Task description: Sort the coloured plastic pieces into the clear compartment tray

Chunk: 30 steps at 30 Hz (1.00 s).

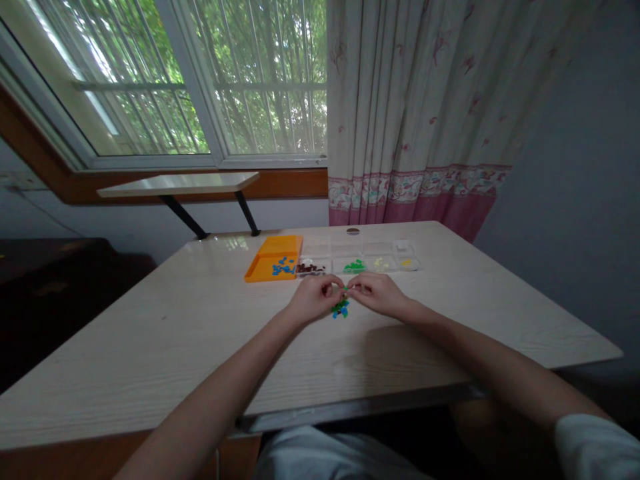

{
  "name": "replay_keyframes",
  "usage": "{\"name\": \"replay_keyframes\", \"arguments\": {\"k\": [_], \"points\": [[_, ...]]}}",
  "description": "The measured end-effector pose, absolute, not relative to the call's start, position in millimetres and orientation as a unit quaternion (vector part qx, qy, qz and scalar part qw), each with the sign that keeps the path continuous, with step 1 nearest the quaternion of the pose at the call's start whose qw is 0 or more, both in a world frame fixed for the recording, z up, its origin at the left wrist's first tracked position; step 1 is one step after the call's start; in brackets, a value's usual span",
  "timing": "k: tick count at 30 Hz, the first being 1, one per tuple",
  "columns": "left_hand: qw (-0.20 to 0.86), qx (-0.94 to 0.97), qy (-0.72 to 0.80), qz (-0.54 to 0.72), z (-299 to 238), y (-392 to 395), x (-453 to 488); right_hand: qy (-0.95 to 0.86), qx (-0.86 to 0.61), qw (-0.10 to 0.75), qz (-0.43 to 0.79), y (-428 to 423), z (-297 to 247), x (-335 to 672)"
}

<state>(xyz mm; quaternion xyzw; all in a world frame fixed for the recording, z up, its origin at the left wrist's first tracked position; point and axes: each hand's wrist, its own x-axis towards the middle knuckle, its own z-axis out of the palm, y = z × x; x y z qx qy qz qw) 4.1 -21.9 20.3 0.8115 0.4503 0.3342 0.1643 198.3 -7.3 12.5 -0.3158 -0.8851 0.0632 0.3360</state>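
Observation:
A small cluster of linked green and blue plastic pieces (341, 309) hangs or rests just below my fingertips over the table; I cannot tell whether it touches the surface. My left hand (316, 297) pinches its upper left part between thumb and forefinger. From the other side my right hand (379, 293) is closed in a pinch at the top of the cluster, where a bit of green shows between the fingertips. Loose green pieces (355, 266) lie in a clear compartment box just beyond the hands.
An orange tray (255, 269) holds loose blue pieces (283, 267). Brown pieces (311, 268), pale pieces (381, 263) and yellow pieces (406, 262) sit in the clear box (419, 266). A raised shelf (180, 184) stands at the table's (150, 360) back left, below the window.

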Motion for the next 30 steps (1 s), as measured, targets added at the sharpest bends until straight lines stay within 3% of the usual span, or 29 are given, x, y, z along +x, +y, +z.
{"name": "replay_keyframes", "arguments": {"k": [12, 30], "points": [[0.208, 0.875, 0.427, 0.095, 30, -17, -19, -0.795, -0.318, 0.513, -0.059, 1, 30, 219], [0.243, 0.868, 0.430, 0.057, 37, -16, -25, -0.786, -0.311, 0.529, -0.080, 1, 31, 223]]}}
